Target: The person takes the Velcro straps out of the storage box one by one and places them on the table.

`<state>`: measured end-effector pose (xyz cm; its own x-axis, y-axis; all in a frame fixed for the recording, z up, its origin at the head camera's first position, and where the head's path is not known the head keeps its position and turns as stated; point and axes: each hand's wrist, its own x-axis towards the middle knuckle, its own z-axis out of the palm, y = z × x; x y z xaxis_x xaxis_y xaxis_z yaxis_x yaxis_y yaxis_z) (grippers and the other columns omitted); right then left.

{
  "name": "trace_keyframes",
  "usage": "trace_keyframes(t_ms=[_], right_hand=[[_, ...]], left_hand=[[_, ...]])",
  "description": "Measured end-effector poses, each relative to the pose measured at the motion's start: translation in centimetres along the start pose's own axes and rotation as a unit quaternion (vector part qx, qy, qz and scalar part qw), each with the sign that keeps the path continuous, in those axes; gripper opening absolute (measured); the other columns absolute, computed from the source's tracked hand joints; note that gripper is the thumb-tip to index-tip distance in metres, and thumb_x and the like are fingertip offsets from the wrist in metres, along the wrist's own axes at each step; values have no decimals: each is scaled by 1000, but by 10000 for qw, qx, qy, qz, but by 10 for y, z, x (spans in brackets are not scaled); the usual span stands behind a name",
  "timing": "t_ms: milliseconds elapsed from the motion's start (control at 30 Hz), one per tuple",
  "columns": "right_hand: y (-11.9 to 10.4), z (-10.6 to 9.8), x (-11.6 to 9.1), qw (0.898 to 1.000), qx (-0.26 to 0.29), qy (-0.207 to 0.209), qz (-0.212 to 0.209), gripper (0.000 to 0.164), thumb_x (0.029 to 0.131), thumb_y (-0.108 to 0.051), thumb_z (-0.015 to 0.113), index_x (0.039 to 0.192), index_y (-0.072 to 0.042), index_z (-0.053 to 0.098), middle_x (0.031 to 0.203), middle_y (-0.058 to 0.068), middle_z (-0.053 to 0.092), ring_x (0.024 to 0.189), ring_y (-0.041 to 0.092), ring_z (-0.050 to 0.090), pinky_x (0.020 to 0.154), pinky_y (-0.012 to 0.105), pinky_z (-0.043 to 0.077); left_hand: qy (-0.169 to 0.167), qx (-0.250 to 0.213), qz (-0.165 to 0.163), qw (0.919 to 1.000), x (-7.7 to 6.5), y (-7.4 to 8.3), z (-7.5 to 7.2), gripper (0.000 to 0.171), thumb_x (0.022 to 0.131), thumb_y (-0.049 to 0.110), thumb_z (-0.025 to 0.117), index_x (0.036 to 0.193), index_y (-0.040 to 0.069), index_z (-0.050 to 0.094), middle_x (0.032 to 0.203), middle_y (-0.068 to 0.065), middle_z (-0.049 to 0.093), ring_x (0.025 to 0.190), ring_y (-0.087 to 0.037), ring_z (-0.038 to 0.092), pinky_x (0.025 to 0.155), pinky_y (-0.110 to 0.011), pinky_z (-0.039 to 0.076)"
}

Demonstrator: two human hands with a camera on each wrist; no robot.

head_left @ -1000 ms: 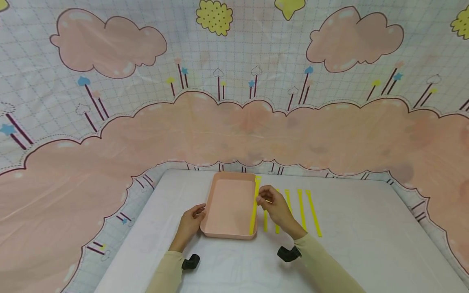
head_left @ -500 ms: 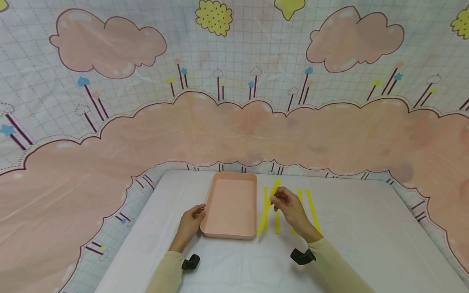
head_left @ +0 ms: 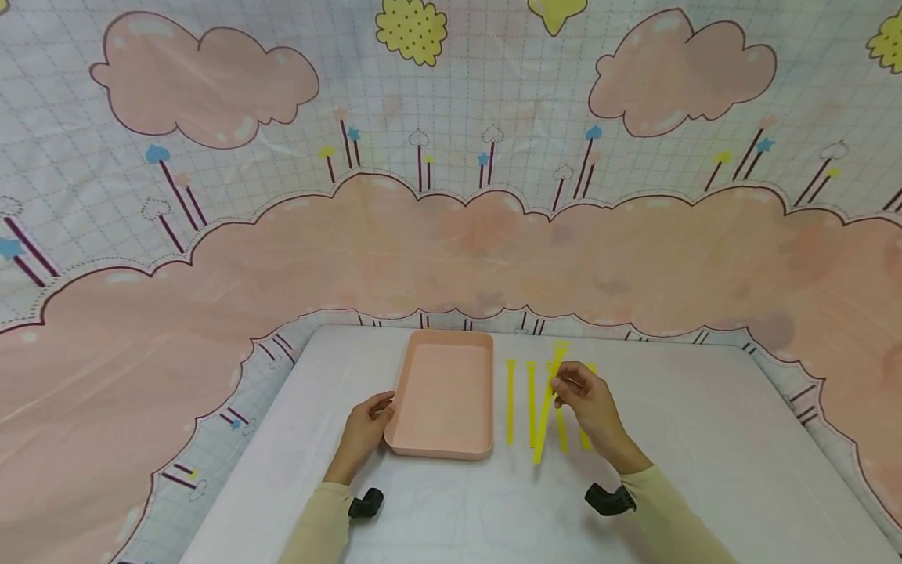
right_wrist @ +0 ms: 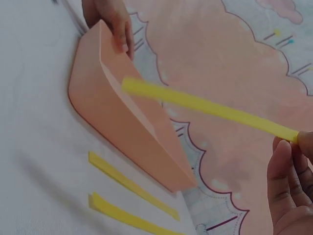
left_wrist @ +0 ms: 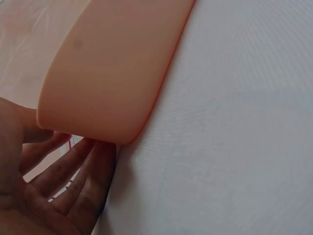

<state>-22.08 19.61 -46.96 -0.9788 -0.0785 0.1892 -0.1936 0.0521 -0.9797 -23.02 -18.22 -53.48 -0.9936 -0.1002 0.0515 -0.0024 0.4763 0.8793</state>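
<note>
My right hand [head_left: 594,403] pinches a long flat yellow strip [head_left: 543,427] between thumb and fingers near its wider far end. In the right wrist view the held strip [right_wrist: 210,110] slants across the scene, raised above the table. My left hand [head_left: 366,427] is at the near left side of a shallow pink tray [head_left: 444,395]. The left wrist view shows the thumb at the rim of the tray [left_wrist: 107,83] and the fingers along its outer wall. Several like yellow strips [head_left: 510,403] lie side by side right of the tray, some partly hidden by the right hand and held strip.
A white table [head_left: 705,439] carries everything. Behind it and at its sides hangs a cloud-patterned cloth [head_left: 451,258]. Each wrist wears a black device [head_left: 609,500], and both sleeves are pale.
My right hand has carried the yellow strip from over the tray's right edge rightward across the row of strips. My left hand and the tray have stayed put.
</note>
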Motion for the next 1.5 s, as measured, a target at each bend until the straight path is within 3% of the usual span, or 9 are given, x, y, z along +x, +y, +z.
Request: trace_keyframes(t_ms=[967, 1267, 1500], right_hand=[[-6, -76, -21, 9956, -744, 304, 474, 34, 97, -20, 62, 117, 7, 54, 86, -8, 62, 77, 10, 58, 68, 23, 53], [4, -100, -22, 9961, -699, 271, 470, 23, 99, -23, 58, 115, -5, 58, 88, -13, 62, 78, 4, 58, 70, 19, 52], [11, -115, -21, 9891, -1238, 435, 671, 37, 100, -31, 56, 122, -1, 55, 91, -16, 61, 80, 4, 58, 72, 19, 52]], left_hand=[[17, 1, -80, 10000, -1, 0, 1, 34, 96, 9, 60, 130, 3, 62, 119, -21, 68, 108, -34, 66, 89, -40, 55], [47, -74, 42, 10000, 1, 0, 0, 33, 96, 7, 61, 128, 0, 63, 119, -24, 67, 108, -37, 66, 88, -39, 55], [37, -79, 34, 10000, 2, -1, 1, 34, 96, 8, 60, 129, 0, 62, 119, -24, 67, 109, -36, 66, 90, -41, 55]])
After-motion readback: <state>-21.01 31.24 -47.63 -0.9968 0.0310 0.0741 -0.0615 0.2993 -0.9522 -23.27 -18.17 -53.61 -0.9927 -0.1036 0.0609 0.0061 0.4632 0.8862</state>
